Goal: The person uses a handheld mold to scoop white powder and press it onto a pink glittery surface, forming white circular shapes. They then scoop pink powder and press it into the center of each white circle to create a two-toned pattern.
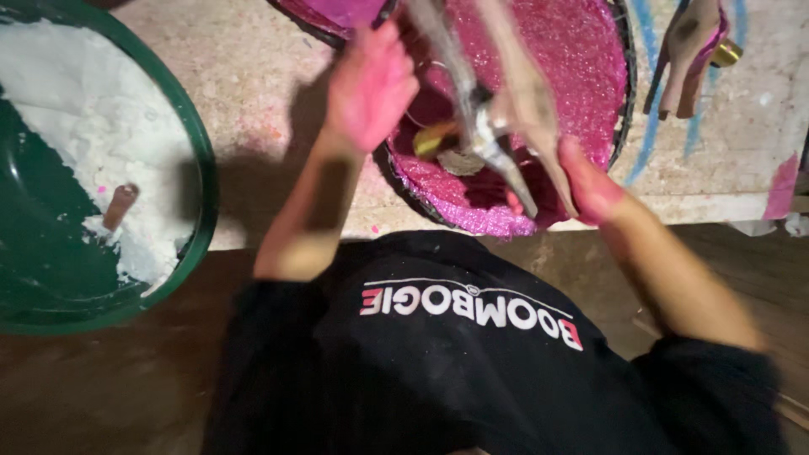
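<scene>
Head view: a high-heeled shoe is being held over a basin of pink glitter.
The heel end is being clamped by the right hand; the left hand, fingers together, is being rested at the basin's edge.

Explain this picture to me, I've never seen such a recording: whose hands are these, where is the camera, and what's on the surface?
There is no machine here. One camera worn on the person's head looks down past a black shirt at their two bare, pink-stained hands. The right hand holds a high-heeled shoe over a round tray of pink glitter. The left hand is raised over the tray's edge; whether it grips anything is unclear. On the dusty board, a green basin holds white powder with a small brown stick in it. Another heeled shoe lies at the upper right.
</scene>
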